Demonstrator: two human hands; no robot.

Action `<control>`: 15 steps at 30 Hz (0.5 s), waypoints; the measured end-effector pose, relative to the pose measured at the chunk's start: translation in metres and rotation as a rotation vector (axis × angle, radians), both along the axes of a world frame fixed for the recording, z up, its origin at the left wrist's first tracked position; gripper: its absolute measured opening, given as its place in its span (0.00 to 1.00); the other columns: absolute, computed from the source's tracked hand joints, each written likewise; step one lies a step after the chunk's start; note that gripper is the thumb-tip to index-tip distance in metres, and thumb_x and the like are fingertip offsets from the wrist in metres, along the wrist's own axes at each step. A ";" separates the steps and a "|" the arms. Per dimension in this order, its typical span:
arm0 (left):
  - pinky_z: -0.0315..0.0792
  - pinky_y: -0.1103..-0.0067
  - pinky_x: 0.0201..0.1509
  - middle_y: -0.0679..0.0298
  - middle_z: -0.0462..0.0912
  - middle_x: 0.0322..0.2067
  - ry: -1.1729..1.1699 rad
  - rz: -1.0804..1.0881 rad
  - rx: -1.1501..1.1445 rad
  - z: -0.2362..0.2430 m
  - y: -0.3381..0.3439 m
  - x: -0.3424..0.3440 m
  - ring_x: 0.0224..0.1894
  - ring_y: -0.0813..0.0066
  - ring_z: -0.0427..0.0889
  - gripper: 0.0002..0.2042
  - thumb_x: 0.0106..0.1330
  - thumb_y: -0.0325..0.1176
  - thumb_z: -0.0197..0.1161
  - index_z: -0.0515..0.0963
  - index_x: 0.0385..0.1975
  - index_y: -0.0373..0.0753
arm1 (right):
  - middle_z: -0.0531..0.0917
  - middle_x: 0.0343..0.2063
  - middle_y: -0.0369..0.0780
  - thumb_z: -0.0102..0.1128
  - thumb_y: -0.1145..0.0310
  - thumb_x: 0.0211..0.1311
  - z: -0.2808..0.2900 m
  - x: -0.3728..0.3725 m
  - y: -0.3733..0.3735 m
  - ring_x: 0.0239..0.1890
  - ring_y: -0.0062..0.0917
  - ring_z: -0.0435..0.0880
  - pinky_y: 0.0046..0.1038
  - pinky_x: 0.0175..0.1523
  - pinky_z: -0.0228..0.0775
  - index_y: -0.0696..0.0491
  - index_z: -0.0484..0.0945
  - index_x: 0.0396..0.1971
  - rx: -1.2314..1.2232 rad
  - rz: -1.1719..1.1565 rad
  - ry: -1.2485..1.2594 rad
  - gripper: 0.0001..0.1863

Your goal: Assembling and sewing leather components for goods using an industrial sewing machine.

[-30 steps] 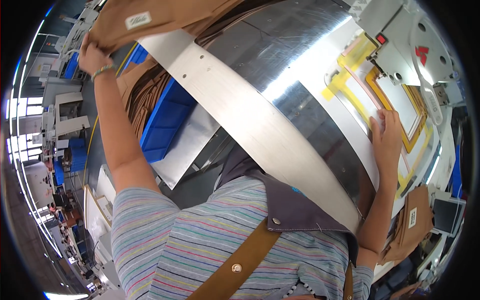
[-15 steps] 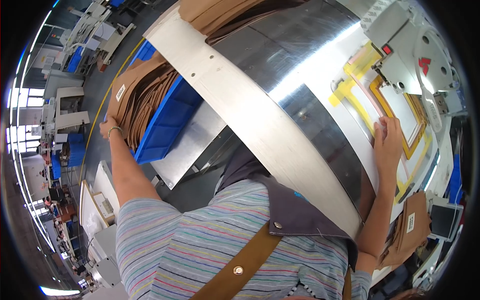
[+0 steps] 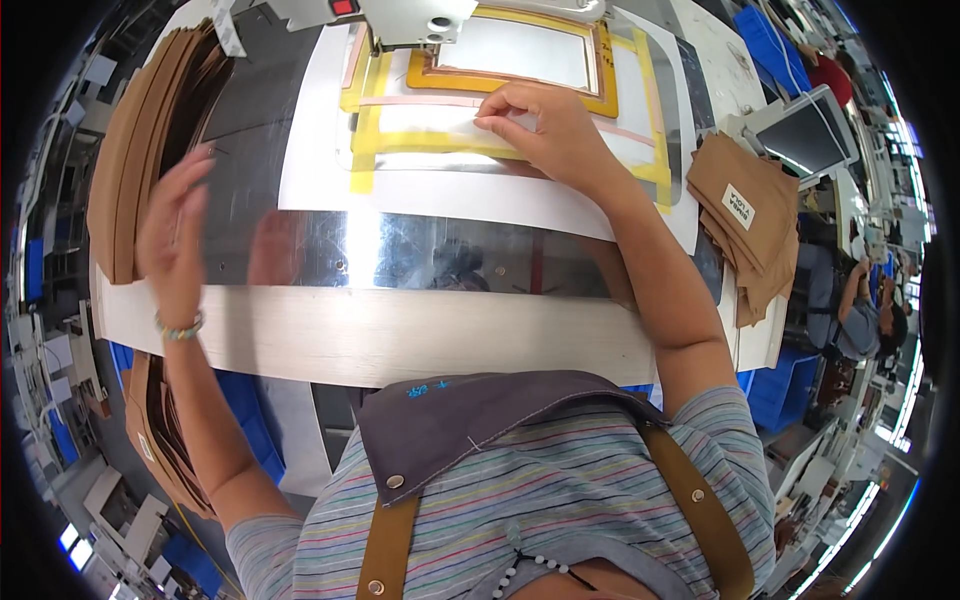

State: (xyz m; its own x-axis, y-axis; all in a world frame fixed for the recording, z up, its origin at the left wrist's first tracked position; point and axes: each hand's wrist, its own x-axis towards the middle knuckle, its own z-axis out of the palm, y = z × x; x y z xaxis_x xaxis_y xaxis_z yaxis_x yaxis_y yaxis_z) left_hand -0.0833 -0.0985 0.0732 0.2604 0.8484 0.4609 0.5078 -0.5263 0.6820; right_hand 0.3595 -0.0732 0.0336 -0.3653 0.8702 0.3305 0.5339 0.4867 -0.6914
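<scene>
My right hand [image 3: 540,130] is closed in a pinch over a flat clear template edged with yellow tape [image 3: 430,142]. Its fingertips meet beside a thin pink strip [image 3: 400,101]; whatever they may hold is too small to tell. Just beyond them lies a yellow-rimmed rectangular frame [image 3: 425,77], below the white head of a sewing machine [image 3: 415,22]. My left hand [image 3: 175,225], blurred by motion, has its fingers stretched out and no object visible in it. It is raised beside a tall stack of folded brown fabric pieces [image 3: 125,170] at the table's left.
More brown pieces [image 3: 760,245], with a white label, lie at the right, near a grey screen [image 3: 800,130]. Below the table's pale front edge [image 3: 450,335], a blue bin [image 3: 245,400] and brown pieces [image 3: 160,450] stand at left. Another person [image 3: 860,310] sits far right.
My view has turned from the left side toward the table. My left hand has come off the brown pieces in the blue bin and up over the tabletop. My right hand stays at the template.
</scene>
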 end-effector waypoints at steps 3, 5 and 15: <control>0.69 0.66 0.74 0.52 0.83 0.64 0.384 -0.234 0.020 -0.002 0.034 0.084 0.70 0.56 0.78 0.16 0.75 0.28 0.63 0.82 0.60 0.36 | 0.90 0.34 0.36 0.70 0.66 0.70 0.017 0.014 0.006 0.39 0.18 0.85 0.23 0.48 0.77 0.58 0.88 0.40 -0.280 -0.027 0.172 0.10; 0.68 0.64 0.75 0.51 0.81 0.66 0.490 -0.290 0.086 -0.021 0.052 0.114 0.71 0.53 0.76 0.18 0.75 0.30 0.63 0.81 0.63 0.36 | 0.89 0.33 0.34 0.73 0.63 0.68 0.031 0.021 0.018 0.38 0.16 0.85 0.22 0.47 0.77 0.59 0.89 0.41 -0.439 -0.045 0.308 0.13; 0.48 0.55 0.83 0.44 0.61 0.77 0.727 -0.281 0.177 -0.070 0.088 0.167 0.82 0.44 0.54 0.30 0.77 0.50 0.57 0.73 0.70 0.35 | 0.91 0.34 0.37 0.68 0.64 0.69 0.026 0.052 0.086 0.39 0.22 0.88 0.26 0.48 0.78 0.53 0.90 0.47 -0.275 -0.182 -0.183 0.12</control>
